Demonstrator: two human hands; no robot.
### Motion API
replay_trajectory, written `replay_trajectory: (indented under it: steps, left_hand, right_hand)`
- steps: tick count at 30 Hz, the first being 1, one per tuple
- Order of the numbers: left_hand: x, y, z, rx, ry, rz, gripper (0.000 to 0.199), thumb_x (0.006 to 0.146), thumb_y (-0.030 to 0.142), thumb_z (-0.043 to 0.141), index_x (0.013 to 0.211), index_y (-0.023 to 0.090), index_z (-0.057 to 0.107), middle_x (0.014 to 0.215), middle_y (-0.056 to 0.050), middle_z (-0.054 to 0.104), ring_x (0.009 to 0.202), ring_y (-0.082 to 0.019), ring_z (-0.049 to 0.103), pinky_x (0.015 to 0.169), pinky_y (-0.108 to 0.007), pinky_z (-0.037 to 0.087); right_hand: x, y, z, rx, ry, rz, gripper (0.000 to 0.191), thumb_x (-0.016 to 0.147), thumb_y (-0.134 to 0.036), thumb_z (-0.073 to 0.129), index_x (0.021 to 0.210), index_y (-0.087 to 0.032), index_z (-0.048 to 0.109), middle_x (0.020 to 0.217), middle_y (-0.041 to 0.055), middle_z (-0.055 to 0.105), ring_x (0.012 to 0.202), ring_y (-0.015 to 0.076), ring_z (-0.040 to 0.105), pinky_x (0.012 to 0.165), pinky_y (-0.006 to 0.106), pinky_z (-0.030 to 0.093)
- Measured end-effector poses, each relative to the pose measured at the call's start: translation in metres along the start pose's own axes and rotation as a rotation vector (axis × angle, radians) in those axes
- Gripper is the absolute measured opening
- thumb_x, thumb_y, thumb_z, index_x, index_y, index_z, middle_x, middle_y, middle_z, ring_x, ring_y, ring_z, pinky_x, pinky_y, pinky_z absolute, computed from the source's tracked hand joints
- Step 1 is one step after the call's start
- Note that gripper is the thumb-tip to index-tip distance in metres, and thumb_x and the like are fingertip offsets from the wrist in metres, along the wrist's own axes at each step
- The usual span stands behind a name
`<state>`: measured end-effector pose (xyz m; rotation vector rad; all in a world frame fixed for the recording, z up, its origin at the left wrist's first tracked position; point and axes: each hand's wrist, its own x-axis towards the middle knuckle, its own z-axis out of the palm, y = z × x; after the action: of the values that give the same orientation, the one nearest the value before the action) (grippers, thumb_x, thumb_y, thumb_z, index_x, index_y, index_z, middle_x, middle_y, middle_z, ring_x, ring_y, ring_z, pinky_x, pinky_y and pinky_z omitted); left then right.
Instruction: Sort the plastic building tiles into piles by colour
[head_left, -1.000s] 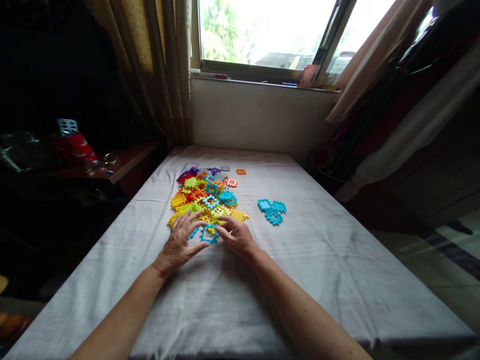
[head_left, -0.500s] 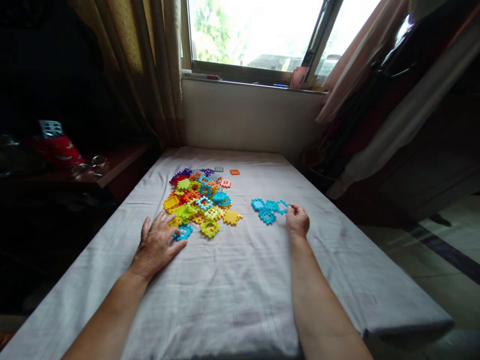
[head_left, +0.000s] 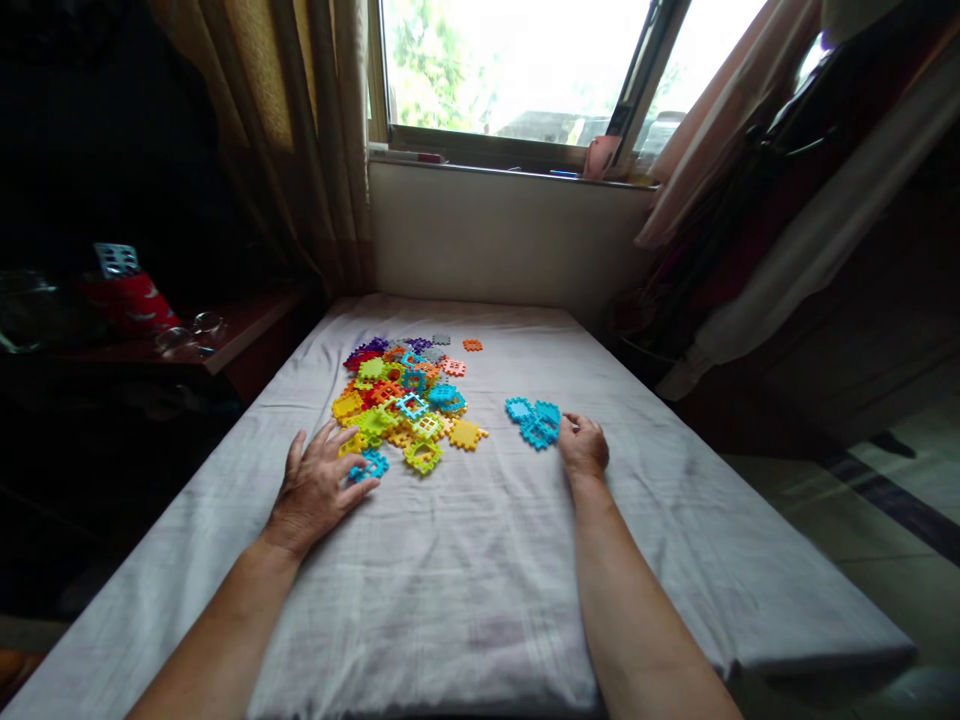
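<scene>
A mixed pile of colourful notched plastic tiles (head_left: 386, 400) lies left of centre on the cloth-covered table (head_left: 450, 580). My left hand (head_left: 319, 485) rests at the pile's near left edge, fingers spread, with thumb and fingers around a blue tile (head_left: 370, 465) lying flat. To the right is a small group of blue tiles (head_left: 534, 422), some overlapping. My right hand (head_left: 585, 445) is closed at the right edge of this group, its fingertips pinching a blue tile that they partly hide.
An orange tile (head_left: 472, 345) lies apart behind the pile. Glasses (head_left: 191, 335) and a red container (head_left: 135, 302) stand on a dark side surface at the left. Clothes hang at the right. A window sill (head_left: 487, 170) runs behind the table.
My right hand has moved left and slightly nearer, bringing its blue tile in against the others in the group. My left hand has hardly moved. The view has shifted slightly.
</scene>
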<state>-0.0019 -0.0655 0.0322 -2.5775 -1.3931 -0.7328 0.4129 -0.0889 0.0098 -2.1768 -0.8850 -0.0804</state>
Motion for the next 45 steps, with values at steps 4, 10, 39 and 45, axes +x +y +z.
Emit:
replay_trajectory:
  steps: [4, 10, 39, 45]
  left_hand:
    - [-0.002, 0.002, 0.003, 0.004, -0.026, 0.002, 0.022, 0.077, 0.046, 0.067, 0.087, 0.028, 0.074, 0.133, -0.007, 0.063, 0.137, -0.037, 0.041, 0.115, -0.065, 0.017]
    - [0.0, 0.0, 0.001, -0.023, 0.019, 0.005, 0.022, 0.088, 0.035, 0.053, 0.082, 0.028, 0.072, 0.122, -0.004, 0.07, 0.131, -0.031, 0.05, 0.116, -0.061, 0.021]
    - [0.003, 0.02, 0.015, -0.198, 0.222, 0.16, 0.025, 0.096, 0.039, 0.048, 0.105, 0.027, 0.068, 0.122, -0.004, 0.069, 0.124, -0.023, 0.057, 0.11, -0.048, 0.039]
    - [0.012, 0.03, 0.021, -0.142, 0.12, 0.162, 0.048, 0.095, 0.047, 0.048, 0.138, 0.026, 0.051, 0.139, -0.009, 0.058, 0.133, -0.028, 0.048, 0.113, -0.052, 0.033]
  right_hand:
    - [-0.002, -0.002, 0.0, 0.024, -0.001, -0.023, 0.034, 0.081, -0.029, 0.049, 0.098, -0.016, 0.076, 0.097, 0.0118, 0.068, 0.089, 0.0231, 0.06, 0.082, 0.032, 0.046]
    - [-0.011, -0.016, 0.001, 0.126, 0.043, -0.226, 0.029, 0.084, -0.023, 0.046, 0.093, -0.017, 0.073, 0.101, 0.0114, 0.068, 0.1, 0.0233, 0.06, 0.095, 0.035, 0.044]
    - [-0.124, -0.119, 0.02, 0.297, -0.349, -1.234, 0.019, 0.097, -0.033, 0.053, 0.095, -0.026, 0.071, 0.083, 0.0027, 0.071, 0.075, 0.0155, 0.062, 0.072, 0.026, 0.047]
    - [-0.053, -0.079, 0.003, 0.217, 0.038, -0.881, 0.021, 0.095, -0.028, 0.053, 0.09, -0.023, 0.072, 0.085, 0.0053, 0.072, 0.081, 0.0184, 0.063, 0.079, 0.029, 0.045]
